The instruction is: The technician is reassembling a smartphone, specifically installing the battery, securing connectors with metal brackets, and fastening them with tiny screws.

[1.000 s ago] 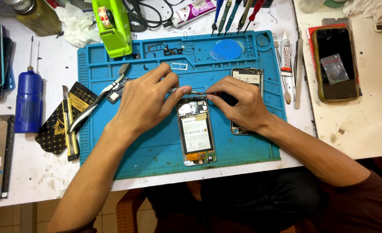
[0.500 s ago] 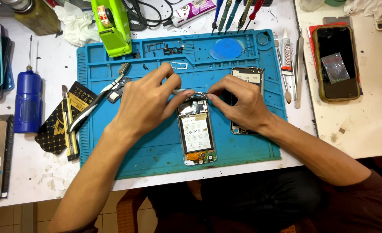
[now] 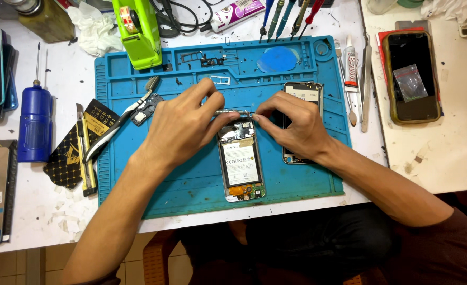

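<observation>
Between my fingertips, at the top end of the opened phone, I hold a thin grey metal tool [image 3: 233,112] that lies almost level, its length running from nine o'clock to three o'clock. My left hand [image 3: 183,129] has its thumb and first fingers closed on the handle end; my right hand [image 3: 291,124] pinches the other end, where the tip meets the phone, with the fingers closed tight around it. What sits right under the tip I cannot tell; my fingers cover it.

Just below them lies the opened black smartphone with its back cover off and its white-labelled battery showing [image 3: 241,161]. It rests flat near the middle of the blue silicone repair mat [image 3: 191,184], its long axis running twelve to six, the top end under my fingers at twelve and the orange flex part at six, toward me.

I judge I am working a small part or screw at the phone's upper edge. The next move calls for steady, light pressure, keeping the tip from slipping onto the board.

Under my right palm, at three o'clock from the phone, lies a second dark phone panel [image 3: 303,95], parallel to it. At nine o'clock, beyond my left hand, grey-handled pliers [image 3: 120,124] lie slantwise across the mat's edge.
</observation>
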